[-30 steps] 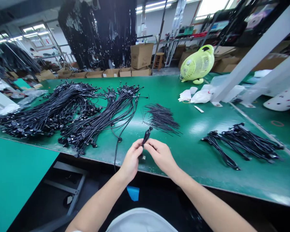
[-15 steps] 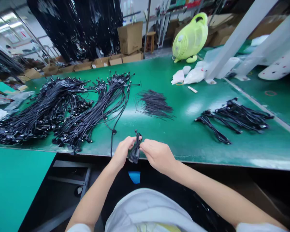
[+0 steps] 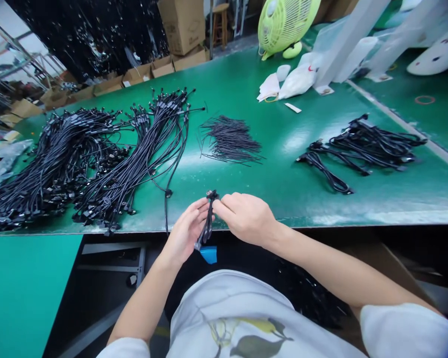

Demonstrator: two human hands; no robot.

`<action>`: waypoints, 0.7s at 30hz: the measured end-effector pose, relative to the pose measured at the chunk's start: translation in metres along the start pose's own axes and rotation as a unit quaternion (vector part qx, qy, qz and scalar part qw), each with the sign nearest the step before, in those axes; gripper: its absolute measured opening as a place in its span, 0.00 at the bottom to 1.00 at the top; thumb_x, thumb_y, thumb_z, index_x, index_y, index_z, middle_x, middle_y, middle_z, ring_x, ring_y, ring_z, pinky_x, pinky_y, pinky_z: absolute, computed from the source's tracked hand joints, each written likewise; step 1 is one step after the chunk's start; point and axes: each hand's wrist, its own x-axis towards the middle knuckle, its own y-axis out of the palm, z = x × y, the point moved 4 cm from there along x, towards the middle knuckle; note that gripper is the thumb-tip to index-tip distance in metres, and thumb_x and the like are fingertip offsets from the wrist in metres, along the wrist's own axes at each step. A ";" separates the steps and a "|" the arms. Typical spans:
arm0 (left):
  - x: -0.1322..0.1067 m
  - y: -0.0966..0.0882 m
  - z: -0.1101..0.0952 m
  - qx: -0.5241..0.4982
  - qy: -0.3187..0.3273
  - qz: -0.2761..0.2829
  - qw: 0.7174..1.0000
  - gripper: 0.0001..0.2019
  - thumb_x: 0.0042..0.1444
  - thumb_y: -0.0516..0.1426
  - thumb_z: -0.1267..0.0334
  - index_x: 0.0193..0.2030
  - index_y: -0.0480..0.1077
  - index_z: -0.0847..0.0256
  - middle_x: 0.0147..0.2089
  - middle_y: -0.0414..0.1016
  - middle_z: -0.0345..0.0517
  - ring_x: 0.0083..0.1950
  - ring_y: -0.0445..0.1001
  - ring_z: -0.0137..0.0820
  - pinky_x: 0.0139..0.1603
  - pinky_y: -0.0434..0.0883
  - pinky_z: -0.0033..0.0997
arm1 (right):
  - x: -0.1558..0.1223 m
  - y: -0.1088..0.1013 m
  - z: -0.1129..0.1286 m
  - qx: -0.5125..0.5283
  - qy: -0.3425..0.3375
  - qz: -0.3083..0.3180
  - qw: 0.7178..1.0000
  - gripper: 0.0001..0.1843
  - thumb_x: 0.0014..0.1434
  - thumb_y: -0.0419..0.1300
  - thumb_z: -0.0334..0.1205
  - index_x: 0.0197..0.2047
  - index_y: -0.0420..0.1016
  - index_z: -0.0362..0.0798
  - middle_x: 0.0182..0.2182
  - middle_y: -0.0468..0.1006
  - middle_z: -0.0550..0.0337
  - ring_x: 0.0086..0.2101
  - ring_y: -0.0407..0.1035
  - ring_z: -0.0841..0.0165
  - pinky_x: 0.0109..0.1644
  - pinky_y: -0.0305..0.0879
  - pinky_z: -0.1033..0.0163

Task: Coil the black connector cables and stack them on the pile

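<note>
A folded black cable is held upright between my two hands at the table's front edge, its connector end at the top. My left hand supports the cable from the left, fingers curled along it. From the other side my right hand pinches the bundle just below its top; whether a tie is in those fingers cannot be made out. Beyond the hands lies a loose pile of thin black ties. Long unfolded black cables fan out on the left, and folded cable bundles lie on the right.
Another large heap of cables covers the far left of the green table. At the back are a yellow-green fan, white bags and a metal post. One cable hangs over the front edge.
The view has tipped downward. My right hand has turned, its fingers now curled near the cable's top. The fingers of my left hand have straightened somewhat along the cable.
</note>
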 end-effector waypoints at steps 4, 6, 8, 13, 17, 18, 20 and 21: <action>-0.001 0.003 -0.005 0.005 0.039 0.012 0.999 0.23 0.52 0.65 0.55 0.53 0.72 0.62 0.55 0.75 0.54 0.60 0.70 0.42 0.62 0.66 0.40 | 0.003 -0.005 0.004 0.021 -0.074 -0.035 0.996 0.14 0.66 0.47 0.31 0.34 0.73 0.46 0.23 0.65 0.59 0.26 0.53 0.69 0.31 0.45 0.60; 0.000 0.002 -0.007 0.023 0.108 -0.012 0.994 0.27 0.48 0.68 0.61 0.56 0.69 0.58 0.60 0.72 0.51 0.62 0.69 0.40 0.64 0.65 0.36 | 0.002 0.001 0.000 0.068 -0.018 -0.016 0.997 0.15 0.65 0.47 0.31 0.31 0.71 0.45 0.23 0.66 0.59 0.26 0.54 0.70 0.31 0.46 0.61; 0.002 0.001 -0.006 0.034 0.163 -0.037 0.985 0.31 0.46 0.69 0.64 0.58 0.67 0.55 0.63 0.69 0.49 0.63 0.68 0.38 0.64 0.64 0.34 | -0.001 0.012 -0.008 0.185 0.089 0.036 0.978 0.15 0.66 0.47 0.33 0.29 0.69 0.46 0.25 0.68 0.60 0.26 0.58 0.71 0.31 0.49 0.63; 0.007 0.002 0.004 0.053 0.223 -0.056 0.972 0.26 0.48 0.68 0.62 0.56 0.70 0.54 0.59 0.72 0.48 0.61 0.70 0.37 0.65 0.64 0.35 | -0.016 0.039 -0.005 0.470 0.248 0.127 0.837 0.19 0.69 0.43 0.44 0.31 0.67 0.47 0.30 0.72 0.59 0.33 0.68 0.69 0.38 0.63 0.66; 0.012 0.007 0.018 0.032 0.188 -0.049 0.980 0.19 0.51 0.66 0.60 0.51 0.74 0.55 0.58 0.72 0.48 0.61 0.70 0.38 0.66 0.63 0.39 | -0.025 0.043 0.003 0.354 0.264 0.097 0.892 0.18 0.68 0.43 0.46 0.47 0.69 0.46 0.46 0.74 0.48 0.47 0.69 0.60 0.50 0.66 0.56; 0.014 0.010 0.021 0.026 0.175 -0.037 0.984 0.17 0.53 0.64 0.58 0.50 0.75 0.55 0.59 0.71 0.49 0.63 0.68 0.40 0.66 0.63 0.40 | -0.027 0.044 0.004 0.334 0.276 0.092 0.897 0.19 0.68 0.43 0.47 0.50 0.67 0.46 0.46 0.73 0.46 0.47 0.70 0.59 0.49 0.66 0.55; 0.015 0.017 0.027 0.026 0.166 -0.006 0.986 0.16 0.57 0.61 0.56 0.51 0.76 0.55 0.65 0.66 0.50 0.67 0.63 0.42 0.67 0.63 0.39 | -0.032 0.047 0.002 0.339 0.310 0.099 0.883 0.19 0.68 0.42 0.46 0.50 0.66 0.45 0.43 0.75 0.47 0.42 0.72 0.60 0.45 0.68 0.57; 0.015 0.020 0.028 0.035 0.171 0.012 0.984 0.17 0.57 0.61 0.56 0.52 0.75 0.54 0.67 0.62 0.49 0.69 0.60 0.41 0.68 0.62 0.38 | -0.035 0.048 -0.001 0.355 0.329 0.111 0.868 0.18 0.68 0.41 0.46 0.49 0.66 0.46 0.40 0.75 0.50 0.39 0.72 0.62 0.42 0.68 0.58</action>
